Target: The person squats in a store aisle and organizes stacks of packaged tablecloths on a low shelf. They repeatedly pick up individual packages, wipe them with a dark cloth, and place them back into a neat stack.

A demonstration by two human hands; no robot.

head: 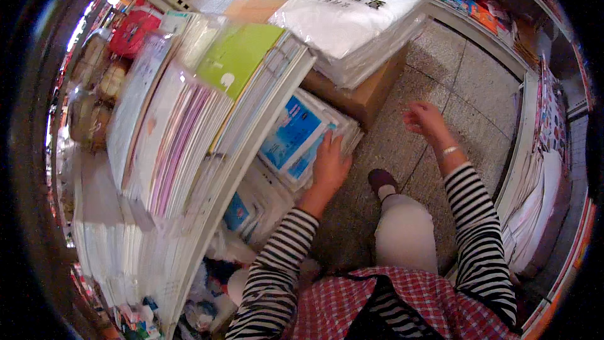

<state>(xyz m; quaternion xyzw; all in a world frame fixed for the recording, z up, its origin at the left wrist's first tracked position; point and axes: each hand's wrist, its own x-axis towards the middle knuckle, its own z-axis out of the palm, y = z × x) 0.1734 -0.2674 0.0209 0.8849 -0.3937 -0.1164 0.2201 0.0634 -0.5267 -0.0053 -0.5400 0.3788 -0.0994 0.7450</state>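
Observation:
My left hand (330,160) rests with spread fingers on the right edge of a stack of plastic-wrapped packets (302,127) with blue-and-white printed covers, low beside the shelf. Whether its fingers grip a packet cannot be told. My right hand (420,120) hangs over the tiled floor, fingers loosely curled, touching nothing. Ahead of both hands, a thick stack of white plastic-wrapped packages (354,14) bearing black writing lies on a brown cardboard box (384,85).
A shelf edge (255,151) runs along the left, holding upright notebooks or paper packs (184,137) and a green-covered one (240,56). More clear-wrapped packs (264,198) lie below it. Low shelving with papers (538,212) borders the tiled floor (453,71) at right.

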